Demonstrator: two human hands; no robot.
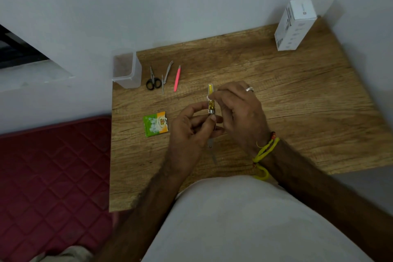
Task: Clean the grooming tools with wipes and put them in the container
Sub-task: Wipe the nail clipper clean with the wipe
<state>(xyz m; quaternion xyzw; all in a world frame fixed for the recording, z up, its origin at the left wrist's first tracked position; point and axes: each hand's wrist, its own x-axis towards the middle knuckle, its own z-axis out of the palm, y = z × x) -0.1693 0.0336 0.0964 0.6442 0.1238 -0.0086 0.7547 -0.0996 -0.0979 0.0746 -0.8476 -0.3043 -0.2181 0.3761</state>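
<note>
On the wooden table (297, 95), the clear plastic container (127, 68) stands at the far left corner. Just right of it lie the small black-handled scissors (153, 81), then the open metal nail clipper (166, 75), then the pink tweezers (177, 78), side by side. The green wipe sachet (155, 124) lies nearer, left of the left hand (187, 132) and right hand (240, 112), which hold the yellow-handled nail clipper (211, 100) mid-table. The white cardboard box (294, 25) stands at the far right corner.

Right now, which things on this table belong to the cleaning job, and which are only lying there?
For the job: yellow nail clipper, wipe, wipe sachet, scissors, steel nail clipper, pink tweezers, clear container.

Just lying about: white box.
</note>
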